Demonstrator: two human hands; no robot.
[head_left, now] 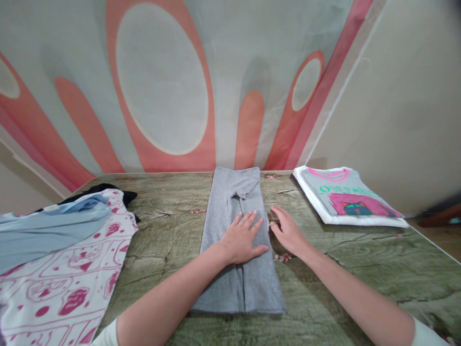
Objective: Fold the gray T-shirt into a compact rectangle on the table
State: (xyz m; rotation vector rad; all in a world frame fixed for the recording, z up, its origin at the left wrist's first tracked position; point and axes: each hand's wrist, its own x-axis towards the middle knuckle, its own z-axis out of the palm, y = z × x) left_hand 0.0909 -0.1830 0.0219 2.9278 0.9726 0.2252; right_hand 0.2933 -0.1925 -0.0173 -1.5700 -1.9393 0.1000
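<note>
Nearest the camera, the left forearm (173,288) enters from seven o'clock and the right forearm (355,290) from five o'clock, both emerging from pale cuffs (107,334). Inspected item: a grey garment (219,211), lying lengthwise at the centre of the clock on a wood-patterned table (173,274), its twelve o'clock end reaching the back edge. Left hand (245,238) rests palm down on it, fingers moderately spread and flat, gripping nothing. Right hand (290,233) sits just beside the garment's three o'clock edge, thumb and index finger narrowly parted, other fingers partly hidden; no cloth is visible in it, and contact cannot be confirmed. Progress, as judged: sides appear turned inward to form a long strip, with a short sleeve (243,185) laid over near twelve o'clock; folding across the length is not yet done. Between two and three o'clock, a neat stack (349,199) topped by a pink-necked shirt (333,185) appears finished. At nine o'clock, loose pieces apparently await folding: a pale blue garment (54,230), a magenta-printed white garment (72,288) and a black garment (127,199); exact count undetermined.
</note>
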